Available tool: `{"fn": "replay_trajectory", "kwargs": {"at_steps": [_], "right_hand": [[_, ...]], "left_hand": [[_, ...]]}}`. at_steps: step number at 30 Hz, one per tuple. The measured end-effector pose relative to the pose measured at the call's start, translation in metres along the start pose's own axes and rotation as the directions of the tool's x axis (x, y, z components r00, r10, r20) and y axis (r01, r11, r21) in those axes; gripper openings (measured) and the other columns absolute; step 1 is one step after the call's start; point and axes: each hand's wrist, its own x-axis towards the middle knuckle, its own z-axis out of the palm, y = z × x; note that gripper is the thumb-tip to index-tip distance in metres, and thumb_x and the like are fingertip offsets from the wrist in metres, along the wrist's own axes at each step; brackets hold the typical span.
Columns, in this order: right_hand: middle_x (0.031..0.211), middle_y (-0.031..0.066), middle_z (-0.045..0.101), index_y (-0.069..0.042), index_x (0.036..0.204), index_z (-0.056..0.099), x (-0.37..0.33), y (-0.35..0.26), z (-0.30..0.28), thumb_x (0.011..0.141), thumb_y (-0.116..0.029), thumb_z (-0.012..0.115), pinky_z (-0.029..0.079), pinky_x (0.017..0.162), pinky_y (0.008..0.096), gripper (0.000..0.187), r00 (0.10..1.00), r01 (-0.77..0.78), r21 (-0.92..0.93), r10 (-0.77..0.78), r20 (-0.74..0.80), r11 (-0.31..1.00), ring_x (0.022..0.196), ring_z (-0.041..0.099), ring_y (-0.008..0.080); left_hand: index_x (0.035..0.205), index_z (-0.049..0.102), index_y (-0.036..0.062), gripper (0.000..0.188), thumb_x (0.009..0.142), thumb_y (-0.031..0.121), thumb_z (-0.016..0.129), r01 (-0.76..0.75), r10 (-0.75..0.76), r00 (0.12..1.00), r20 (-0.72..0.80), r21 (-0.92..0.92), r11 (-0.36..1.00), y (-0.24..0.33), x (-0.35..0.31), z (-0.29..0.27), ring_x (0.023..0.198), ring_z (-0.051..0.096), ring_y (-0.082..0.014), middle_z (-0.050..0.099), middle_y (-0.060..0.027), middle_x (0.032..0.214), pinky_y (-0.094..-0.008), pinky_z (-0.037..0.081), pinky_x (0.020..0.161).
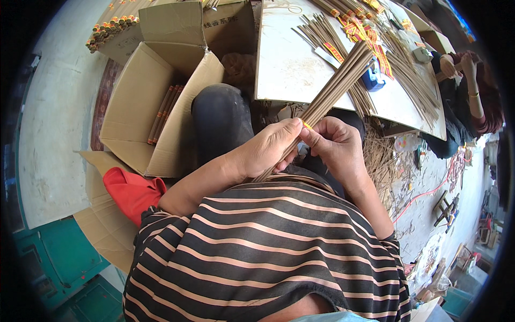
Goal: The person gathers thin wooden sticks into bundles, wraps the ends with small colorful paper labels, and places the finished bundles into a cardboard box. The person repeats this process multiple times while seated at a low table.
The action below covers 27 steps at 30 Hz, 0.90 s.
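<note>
A bundle of thin brown incense sticks (339, 81) slants up and to the right in front of my body. My left hand (271, 144) is wrapped round its lower part, thumb on top. At the bundle's middle, my right hand (339, 146) pinches the edge of a small yellow paper band (307, 125) lying against the sticks. Much of this band is hidden under my fingers. The bundle's upper end reaches over a white table (289, 64), close to a blue tape dispenser (374, 79).
Loose incense sticks (407, 80) and red-and-yellow paper labels (357, 32) lie on the table. An open cardboard box (126, 110) at left holds several banded bundles (165, 114). Red cloth (131, 189) hangs by my left elbow. Another person (475, 88) sits at far right. Sticks litter the floor.
</note>
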Motion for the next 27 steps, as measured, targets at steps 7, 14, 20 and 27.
{"fn": "replay_trajectory", "kwargs": {"at_steps": [7,14,20,27], "right_hand": [[0.065,-0.0007,0.055,0.0,0.077,0.058,-0.001,0.001,0.0,0.084,-0.018,0.065,0.037,0.048,0.0173,0.021,1.0,-0.019,0.08,0.019,0.004,0.997,0.056,0.046,0.0034],[0.054,-0.0031,0.05,-0.006,0.07,0.057,-0.001,0.006,-0.002,0.08,-0.027,0.07,0.029,0.039,0.0154,0.026,0.999,-0.042,0.091,0.043,-0.016,0.995,0.044,0.04,0.0015],[0.058,-0.0019,0.052,-0.006,0.07,0.055,0.002,0.013,-0.007,0.079,-0.025,0.071,0.033,0.042,0.0164,0.027,0.999,-0.022,0.172,0.016,0.035,0.985,0.048,0.043,0.0031],[0.072,0.0001,0.054,-0.005,0.072,0.048,0.016,0.028,-0.005,0.073,-0.016,0.076,0.041,0.059,0.0185,0.03,0.975,0.193,0.113,-0.178,-0.132,0.975,0.066,0.048,0.0069]], "left_hand": [[0.093,0.047,0.0055,0.045,0.098,0.043,0.023,0.048,-0.049,0.999,-0.024,-0.023,0.999,0.005,-0.001,0.002,0.045,0.04,-0.0037,0.045,0.0007,0.06,-0.0157,0.035,0.043],[0.093,0.045,0.0056,0.043,0.098,0.042,0.023,0.053,-0.053,0.999,-0.006,-0.042,0.998,0.004,-0.001,0.003,0.045,0.04,-0.0039,0.045,0.0005,0.06,-0.0163,0.036,0.042],[0.093,0.046,0.0066,0.047,0.097,0.046,0.02,0.089,-0.09,0.996,-0.005,-0.071,0.993,0.005,-0.002,0.004,0.046,0.041,-0.005,0.047,0.0001,0.061,-0.0171,0.037,0.044],[0.091,0.045,0.0071,0.04,0.098,0.041,0.025,0.031,-0.031,0.994,-0.108,-0.008,0.999,0.003,-0.002,0.008,0.046,0.04,-0.005,0.045,-0.0001,0.06,-0.0173,0.037,0.043]]}}
